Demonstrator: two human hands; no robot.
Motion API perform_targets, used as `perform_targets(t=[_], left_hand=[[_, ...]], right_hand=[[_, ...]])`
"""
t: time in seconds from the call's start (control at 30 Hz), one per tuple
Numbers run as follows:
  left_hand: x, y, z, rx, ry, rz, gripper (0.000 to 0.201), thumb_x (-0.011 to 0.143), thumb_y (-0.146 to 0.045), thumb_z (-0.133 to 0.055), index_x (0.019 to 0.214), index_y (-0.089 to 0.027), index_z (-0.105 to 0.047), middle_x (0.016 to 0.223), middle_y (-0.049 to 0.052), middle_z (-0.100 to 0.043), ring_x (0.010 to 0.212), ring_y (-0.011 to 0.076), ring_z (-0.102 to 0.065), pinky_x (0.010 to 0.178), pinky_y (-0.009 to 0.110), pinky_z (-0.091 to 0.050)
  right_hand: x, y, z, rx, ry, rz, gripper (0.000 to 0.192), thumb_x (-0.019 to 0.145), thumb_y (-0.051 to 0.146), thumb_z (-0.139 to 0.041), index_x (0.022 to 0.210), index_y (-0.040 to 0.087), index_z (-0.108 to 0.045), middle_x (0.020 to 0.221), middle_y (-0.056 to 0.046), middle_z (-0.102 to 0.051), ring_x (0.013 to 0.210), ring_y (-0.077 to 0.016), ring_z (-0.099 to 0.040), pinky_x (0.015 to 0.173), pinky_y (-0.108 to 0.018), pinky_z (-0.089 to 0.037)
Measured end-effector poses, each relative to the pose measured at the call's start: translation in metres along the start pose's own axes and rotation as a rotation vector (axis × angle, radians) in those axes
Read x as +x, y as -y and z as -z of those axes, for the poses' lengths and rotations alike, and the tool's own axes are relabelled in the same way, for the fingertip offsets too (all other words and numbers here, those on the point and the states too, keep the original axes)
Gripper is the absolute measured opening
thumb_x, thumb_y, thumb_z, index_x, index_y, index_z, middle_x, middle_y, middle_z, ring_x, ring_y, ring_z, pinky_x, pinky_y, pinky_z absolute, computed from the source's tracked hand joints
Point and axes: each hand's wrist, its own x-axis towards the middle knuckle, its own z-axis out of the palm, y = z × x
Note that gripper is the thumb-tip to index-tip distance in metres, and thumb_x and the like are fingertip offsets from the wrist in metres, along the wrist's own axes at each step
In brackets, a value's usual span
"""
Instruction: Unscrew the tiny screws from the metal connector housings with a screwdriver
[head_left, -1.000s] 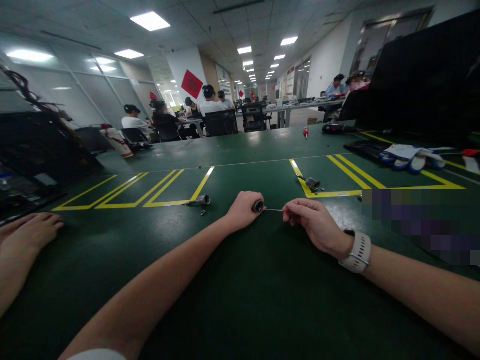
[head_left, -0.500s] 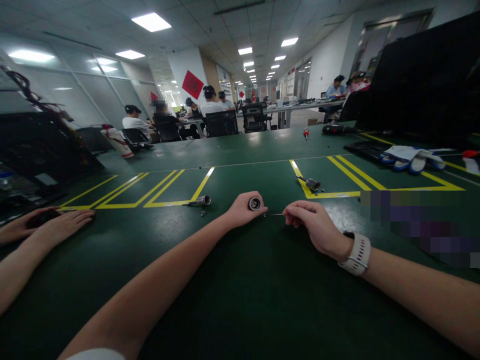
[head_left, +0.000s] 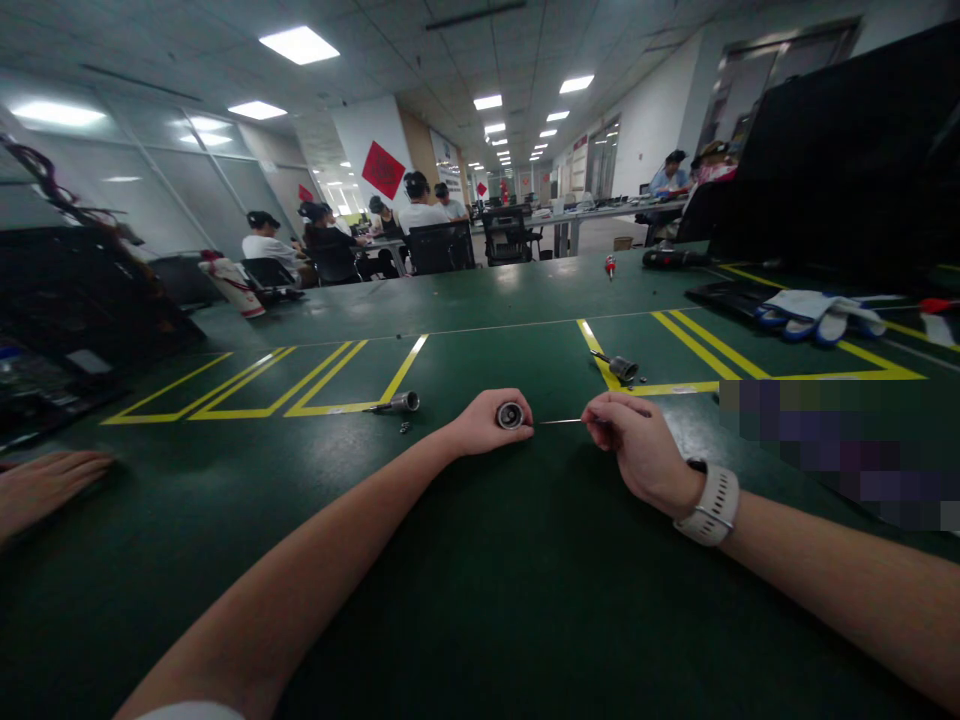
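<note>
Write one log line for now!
left hand: grips round grey metal part | right hand: grips thin silvery metal rod | rod: apart from part

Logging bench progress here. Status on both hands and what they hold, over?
Left hand: grip around round metal part, open end showing. Right hand: grip pinching thin metal rod, tip outside the part. Another metal part lies beyond right hand.

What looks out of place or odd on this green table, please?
Beyond the right hand, a metal part lies askew across the yellow tape, with small loose pieces beside it, which looks a little untidy. Farther right, a pixelated patch hides part of the picture. Nothing visible looks plainly spilled or damaged.
</note>
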Motion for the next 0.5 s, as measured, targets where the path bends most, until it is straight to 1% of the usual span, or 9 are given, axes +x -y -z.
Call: perform_targets(t=[0.1, 0.17, 0.23, 0.3, 0.37, 0.43, 0.5], left_hand=[[0.001, 0.002, -0.002, 0.050, -0.122, 0.030, 0.019, 0.069, -0.025, -0.065, 0.080, -0.016, -0.054, 0.080, 0.000, -0.058, 0.074, 0.0139, -0.055, 0.068, 0.027, -0.045], [0.001, 0.005, -0.003, 0.098, -0.198, 0.060, 0.019, 0.070, -0.025, -0.064, 0.082, -0.016, -0.053, 0.079, 0.000, -0.057, 0.075, 0.0148, -0.055, 0.068, 0.028, -0.045], [0.002, 0.009, -0.005, 0.155, -0.249, 0.081, 0.017, 0.071, -0.025, -0.062, 0.081, -0.017, -0.053, 0.078, 0.000, -0.056, 0.075, 0.0155, -0.054, 0.068, 0.028, -0.045], [0.002, 0.011, -0.006, 0.214, -0.271, 0.077, 0.013, 0.071, -0.024, -0.061, 0.079, -0.017, -0.053, 0.076, 0.000, -0.056, 0.075, 0.0159, -0.054, 0.068, 0.028, -0.044], [0.003, 0.011, -0.007, 0.278, -0.274, 0.056, 0.009, 0.072, -0.021, -0.059, 0.078, -0.017, -0.054, 0.075, 0.000, -0.056, 0.074, 0.0157, -0.053, 0.067, 0.028, -0.042], [0.002, 0.008, -0.008, 0.358, -0.254, 0.031, 0.006, 0.072, -0.019, -0.057, 0.076, -0.017, -0.054, 0.074, 0.000, -0.056, 0.072, 0.0156, -0.053, 0.066, 0.028, -0.041], [0.002, 0.004, -0.009, 0.442, -0.223, 0.001, 0.004, 0.072, -0.017, -0.056, 0.075, -0.017, -0.054, 0.074, 0.000, -0.057, 0.071, 0.0158, -0.053, 0.066, 0.028, -0.039]], right_hand=[[-0.001, 0.001, 0.000, 0.054, 0.033, 0.007, 0.014, 0.069, 0.025, -0.058, 0.056, 0.020, -0.059, 0.051, 0.001, -0.049, 0.050, -0.0128, -0.040, 0.049, -0.028, -0.028], [-0.003, 0.002, -0.001, 0.058, 0.078, 0.005, 0.014, 0.071, 0.027, -0.058, 0.058, 0.020, -0.059, 0.054, 0.001, -0.051, 0.052, -0.0132, -0.042, 0.051, -0.028, -0.031], [-0.004, 0.002, -0.001, 0.035, 0.130, 0.030, 0.015, 0.074, 0.029, -0.057, 0.063, 0.020, -0.060, 0.059, 0.000, -0.054, 0.056, -0.0139, -0.046, 0.055, -0.029, -0.035], [-0.005, 0.001, -0.001, -0.036, 0.200, 0.088, 0.015, 0.079, 0.032, -0.056, 0.070, 0.020, -0.062, 0.066, -0.001, -0.057, 0.062, -0.0149, -0.049, 0.059, -0.030, -0.038], [-0.007, 0.001, -0.001, -0.175, 0.277, 0.157, 0.017, 0.083, 0.033, -0.053, 0.077, 0.021, -0.063, 0.073, -0.002, -0.059, 0.067, -0.0158, -0.052, 0.062, -0.031, -0.040], [-0.009, 0.003, -0.003, -0.344, 0.337, 0.224, 0.017, 0.085, 0.031, -0.050, 0.081, 0.021, -0.063, 0.077, -0.002, -0.060, 0.071, -0.0167, -0.053, 0.065, -0.032, -0.041], [-0.011, 0.005, -0.005, -0.475, 0.363, 0.304, 0.014, 0.086, 0.028, -0.050, 0.083, 0.022, -0.063, 0.079, -0.003, -0.060, 0.074, -0.0177, -0.054, 0.068, -0.033, -0.041]])
